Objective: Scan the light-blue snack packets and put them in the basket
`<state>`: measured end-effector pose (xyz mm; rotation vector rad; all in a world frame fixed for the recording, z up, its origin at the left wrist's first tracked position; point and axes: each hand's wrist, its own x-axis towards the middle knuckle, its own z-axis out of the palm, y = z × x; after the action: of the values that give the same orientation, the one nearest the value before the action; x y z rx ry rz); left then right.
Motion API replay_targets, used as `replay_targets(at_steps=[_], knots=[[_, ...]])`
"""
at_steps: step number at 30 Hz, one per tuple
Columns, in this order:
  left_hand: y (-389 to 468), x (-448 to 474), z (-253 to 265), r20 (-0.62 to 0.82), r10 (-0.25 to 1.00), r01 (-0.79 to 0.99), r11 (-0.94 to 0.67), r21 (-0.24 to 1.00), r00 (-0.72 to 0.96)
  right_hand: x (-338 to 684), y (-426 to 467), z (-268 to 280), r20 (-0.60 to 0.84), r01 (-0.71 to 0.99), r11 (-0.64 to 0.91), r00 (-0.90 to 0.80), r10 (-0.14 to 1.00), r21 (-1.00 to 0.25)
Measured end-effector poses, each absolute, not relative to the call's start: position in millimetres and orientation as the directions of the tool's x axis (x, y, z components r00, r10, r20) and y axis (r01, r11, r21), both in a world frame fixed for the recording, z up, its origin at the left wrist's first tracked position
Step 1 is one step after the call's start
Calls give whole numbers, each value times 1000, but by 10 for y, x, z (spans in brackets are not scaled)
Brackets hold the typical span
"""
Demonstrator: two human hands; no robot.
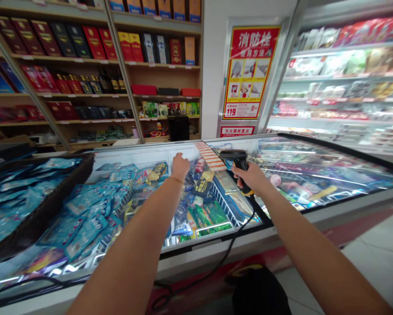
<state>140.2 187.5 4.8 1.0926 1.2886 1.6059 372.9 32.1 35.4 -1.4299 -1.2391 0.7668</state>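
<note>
My right hand [250, 177] is wrapped around the handle of a black barcode scanner [235, 158] with yellow trim. It hovers above the glass-topped chest freezer [170, 262], and a black cable [227, 249] hangs from the scanner. My left hand [181, 166] is over the freezer's far side, with its fingers curled; whatever they might hold is hidden behind the hand. Below it lie colourful frozen packets [157, 173], a black-and-gold packet [203, 183] and green packets [209, 216] in white wire baskets [224, 203]. An orange-and-white striped strip [211, 156] lies between my hands.
Blue packets [85, 218] spread over the left part, beside a dark basket [81, 175] full of similar ones. Shelves of boxed goods [163, 65] stand behind, with a red poster [251, 72] on the wall. A lit display fridge [344, 78] is at right.
</note>
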Motion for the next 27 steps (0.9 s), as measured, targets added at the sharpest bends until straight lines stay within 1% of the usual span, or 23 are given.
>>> replay_targets(at_steps=[3, 5, 6, 7, 8, 9, 10, 12, 14, 19, 22, 25, 27], knots=[[1838, 567, 155, 141, 879, 190, -58, 980, -456, 3401, 438, 365, 153, 280, 99, 180, 972, -955], [1804, 57, 199, 137, 856, 335, 45, 941, -498, 3196, 509, 376, 146, 267, 107, 130, 981, -958], [1788, -171, 209, 156, 861, 564, 171, 808, -484, 3103, 542, 377, 146, 255, 114, 110, 983, -960], [1776, -378, 212, 191, 879, 747, 237, 622, -438, 3018, 573, 373, 151, 239, 125, 95, 984, -963], [1767, -559, 208, 198, 895, 846, 277, 456, -400, 2942, 601, 363, 159, 221, 138, 82, 984, -966], [1762, -713, 199, 185, 912, 903, 299, 309, -365, 2876, 626, 345, 165, 205, 147, 72, 984, -968], [1763, -839, 187, 161, 927, 932, 306, 197, -338, 2820, 644, 321, 164, 195, 148, 68, 984, -970], [1780, -1011, 164, 94, 946, 950, 306, 65, -312, 2744, 665, 256, 146, 191, 131, 68, 987, -973], [1810, -1098, 151, 71, 953, 955, 296, -3, -295, 2715, 667, 181, 128, 194, 111, 79, 989, -975], [1856, -1142, 161, 144, 961, 951, 260, -167, -238, 2805, 667, 25, 143, 208, 116, 117, 983, -971], [1830, -1149, 169, 150, 962, 941, 258, -220, -229, 2873, 678, -19, 143, 196, 116, 126, 982, -974], [1795, -1154, 213, 212, 957, 945, 242, -220, -196, 2896, 675, -27, 134, 195, 106, 136, 982, -975], [1783, -1136, 296, 220, 966, 962, 184, -204, -138, 2892, 661, -14, 126, 208, 95, 142, 982, -974]])
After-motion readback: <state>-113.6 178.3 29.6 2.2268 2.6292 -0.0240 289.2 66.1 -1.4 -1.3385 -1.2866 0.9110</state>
